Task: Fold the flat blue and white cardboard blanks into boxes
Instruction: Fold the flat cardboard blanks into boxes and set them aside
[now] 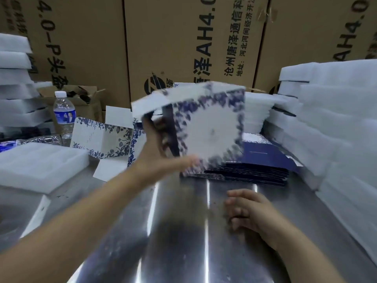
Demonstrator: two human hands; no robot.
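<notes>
While the left hand is clasping one edge of the box, its card is seeming light, stiff. Below that grip, the right hand is hovering slack, empty.

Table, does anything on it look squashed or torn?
Yes. A squashed clear bottle lies on its side at the left, beside the upright bottle. Behind, a carton has torn tape peeling near its top edge.
</notes>
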